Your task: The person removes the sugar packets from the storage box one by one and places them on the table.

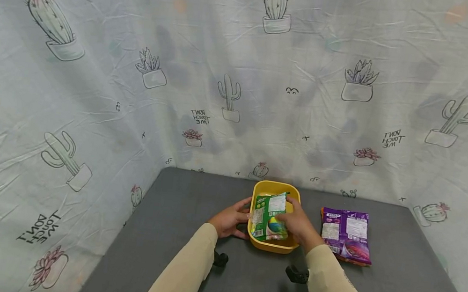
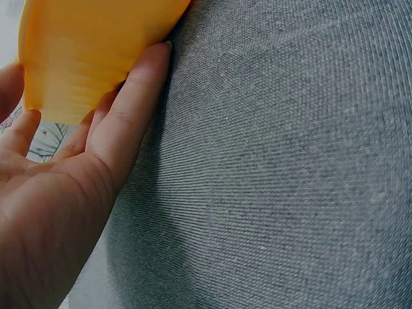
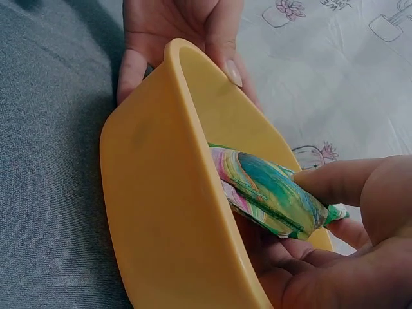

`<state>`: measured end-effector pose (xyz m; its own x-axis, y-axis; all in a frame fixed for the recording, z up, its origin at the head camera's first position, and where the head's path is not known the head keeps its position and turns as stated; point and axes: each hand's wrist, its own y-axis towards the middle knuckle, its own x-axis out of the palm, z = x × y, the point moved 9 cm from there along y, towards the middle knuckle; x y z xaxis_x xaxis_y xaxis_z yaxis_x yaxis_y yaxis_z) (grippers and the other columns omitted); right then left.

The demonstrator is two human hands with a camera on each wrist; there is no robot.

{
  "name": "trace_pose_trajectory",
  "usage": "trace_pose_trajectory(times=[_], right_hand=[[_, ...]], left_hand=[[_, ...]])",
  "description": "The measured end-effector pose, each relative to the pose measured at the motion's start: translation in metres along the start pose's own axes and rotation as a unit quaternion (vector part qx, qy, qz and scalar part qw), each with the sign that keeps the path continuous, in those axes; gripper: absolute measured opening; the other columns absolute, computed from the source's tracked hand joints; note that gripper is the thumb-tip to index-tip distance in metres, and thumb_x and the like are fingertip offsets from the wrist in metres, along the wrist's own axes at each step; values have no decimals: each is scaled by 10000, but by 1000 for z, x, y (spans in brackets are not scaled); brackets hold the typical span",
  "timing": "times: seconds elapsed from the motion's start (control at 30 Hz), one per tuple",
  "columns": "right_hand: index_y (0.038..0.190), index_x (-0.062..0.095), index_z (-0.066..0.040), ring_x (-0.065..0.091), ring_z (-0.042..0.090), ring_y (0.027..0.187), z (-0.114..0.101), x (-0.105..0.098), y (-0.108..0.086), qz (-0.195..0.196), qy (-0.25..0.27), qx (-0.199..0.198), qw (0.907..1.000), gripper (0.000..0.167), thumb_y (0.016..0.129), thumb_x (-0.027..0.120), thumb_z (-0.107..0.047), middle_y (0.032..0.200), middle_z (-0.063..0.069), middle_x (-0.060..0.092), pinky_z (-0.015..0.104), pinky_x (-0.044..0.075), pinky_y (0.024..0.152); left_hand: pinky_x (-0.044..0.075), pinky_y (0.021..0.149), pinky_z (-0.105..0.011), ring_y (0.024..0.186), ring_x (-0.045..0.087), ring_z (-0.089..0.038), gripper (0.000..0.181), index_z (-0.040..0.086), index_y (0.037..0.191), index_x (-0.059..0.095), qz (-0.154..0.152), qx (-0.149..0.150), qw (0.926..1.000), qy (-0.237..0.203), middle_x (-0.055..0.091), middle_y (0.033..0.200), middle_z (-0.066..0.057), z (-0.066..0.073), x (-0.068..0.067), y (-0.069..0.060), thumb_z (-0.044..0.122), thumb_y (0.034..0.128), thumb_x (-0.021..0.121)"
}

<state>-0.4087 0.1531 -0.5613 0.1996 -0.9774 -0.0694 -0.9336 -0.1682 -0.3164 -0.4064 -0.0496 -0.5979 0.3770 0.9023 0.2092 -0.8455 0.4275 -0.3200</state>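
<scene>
A green printed packet (image 1: 271,217) is tilted inside the opening of a yellow plastic basket (image 1: 271,248). My right hand (image 1: 297,224) reaches in over the basket's right side and pinches the packet between thumb and fingers, as the right wrist view also shows the packet (image 3: 273,190) from its edge. On the opposite side, my left hand (image 1: 231,218) holds the basket's outer wall, thumb low by the base and fingers spread towards the rim. Close up, the left wrist view shows that hand (image 2: 77,167) against the yellow wall (image 2: 84,51). The packet hides part of the basket's floor.
To the right of the basket, purple packets (image 1: 346,234) lie on the dark grey tabletop (image 1: 195,194), with an orange edge showing beneath. A pale cloth printed with cactuses (image 1: 265,83) hangs behind the table and along its sides.
</scene>
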Motion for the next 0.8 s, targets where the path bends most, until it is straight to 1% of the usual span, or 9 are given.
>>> trace_pose_trajectory(times=[0.3, 0.5, 0.8], right_hand=[[1726, 171, -112, 662, 414, 1105, -3, -4, 3, -98, 11, -36, 9999, 854, 1036, 652, 34, 1451, 323, 443, 496, 635, 863], [1719, 189, -129, 660, 424, 1121, -4, -5, 3, -122, 4, -7, 9999, 845, 1035, 659, 31, 1451, 316, 442, 504, 634, 875], [1718, 230, -145, 639, 447, 1155, -3, -6, 4, -79, 90, 0, 9999, 860, 1009, 667, 69, 1469, 310, 433, 518, 630, 883]], left_hand=[[576, 913, -678, 1462, 470, -384, 688, 284, 1753, 281, 42, -18, 10000, -55, 372, 1710, -155, 1, 1, 5, 154, 1151, 589], [578, 908, -680, 1454, 476, -386, 691, 271, 1757, 270, 44, 18, 10000, -56, 366, 1711, -161, 1, 0, 6, 149, 1152, 583], [578, 906, -682, 1444, 488, -387, 688, 273, 1753, 282, 115, 8, 9999, -39, 374, 1706, -164, 2, 0, 4, 142, 1150, 586]])
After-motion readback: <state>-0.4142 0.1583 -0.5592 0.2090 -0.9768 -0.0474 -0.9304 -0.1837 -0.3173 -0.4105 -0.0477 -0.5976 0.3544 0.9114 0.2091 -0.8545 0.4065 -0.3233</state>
